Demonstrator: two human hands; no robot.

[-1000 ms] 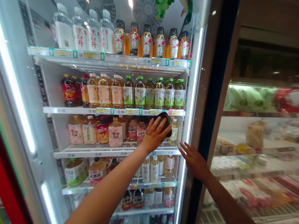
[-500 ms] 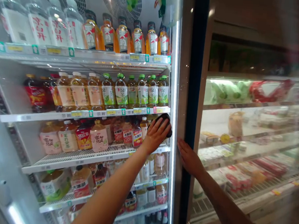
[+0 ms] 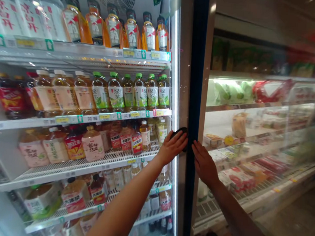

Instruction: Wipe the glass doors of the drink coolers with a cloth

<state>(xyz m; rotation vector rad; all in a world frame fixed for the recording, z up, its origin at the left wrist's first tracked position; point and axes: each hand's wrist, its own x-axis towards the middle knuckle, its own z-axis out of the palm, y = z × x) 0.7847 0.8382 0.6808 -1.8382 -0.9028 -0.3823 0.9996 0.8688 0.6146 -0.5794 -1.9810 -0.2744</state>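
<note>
My left hand (image 3: 173, 146) lies over a black pad-like thing (image 3: 184, 130), its fingers curved across it and pressing it to the metal door frame (image 3: 183, 80) of a drinks cooler. Only the pad's dark rim shows past the fingers, so its exact kind is unclear. To the right, my right hand (image 3: 205, 164) is open, fingers stretched out with the tips at the edge of the dark upright strip (image 3: 195, 99). Its palm faces away from view. Behind the glass, bottles of green tea (image 3: 116, 91) stand close to the left hand's height.
Shelves hold amber bottles (image 3: 132, 30), clear water bottles (image 3: 49, 11) and pink-labelled bottles (image 3: 92, 143). A second lit cooler on the right has wrapped goods and a red package (image 3: 271, 92). Floor (image 3: 297, 222) shows at the lower right.
My left hand has slid right with the black pad, from the glass onto the door frame. My right hand has moved slightly right against the dark strip. The view has shifted right.
</note>
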